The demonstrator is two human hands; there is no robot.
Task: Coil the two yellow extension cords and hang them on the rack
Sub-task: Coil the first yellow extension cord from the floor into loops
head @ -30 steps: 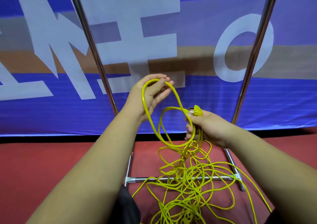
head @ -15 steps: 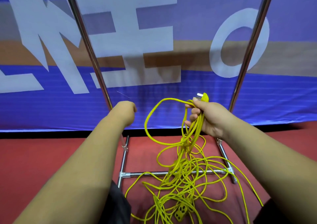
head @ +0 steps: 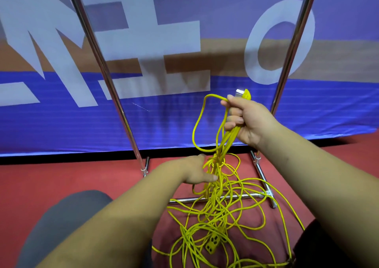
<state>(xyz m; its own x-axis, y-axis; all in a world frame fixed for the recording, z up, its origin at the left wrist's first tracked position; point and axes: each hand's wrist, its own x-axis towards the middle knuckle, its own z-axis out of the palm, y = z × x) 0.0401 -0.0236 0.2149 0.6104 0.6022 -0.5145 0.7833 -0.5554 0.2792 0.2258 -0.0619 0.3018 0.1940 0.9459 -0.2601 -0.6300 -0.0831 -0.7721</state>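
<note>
Filling the whole background, a blue banner (head: 184, 120) with large white letters and a tan band hung down to the red floor (head: 61, 181). Before it stood the rack (head: 100, 62): two shiny metal uprights, joined low down by a crossbar and side rails resting on the floor. A grey trouser knee (head: 67, 216) showed at lower left.

The yellow extension cords (head: 221, 216) lay as one loose tangle on the floor, over and in front of the crossbar; which strand belonged to which cord could not be told. A bunch of strands rose from the heap to the right hand (head: 252, 120), raised near the right upright. Its grip was clenched round them, and one loop drooped to the left of the fist.

The left hand (head: 192, 171) was lower, at the left edge of the rising strands, thumb pointing toward them. It was blurred, and whether its grip had hold of a strand could not be told.

A yellow plug (head: 246, 94) with metal prongs stuck up from the top of the right fist. A yellow socket block (head: 213, 245) lay within the tangle, low in the view.
</note>
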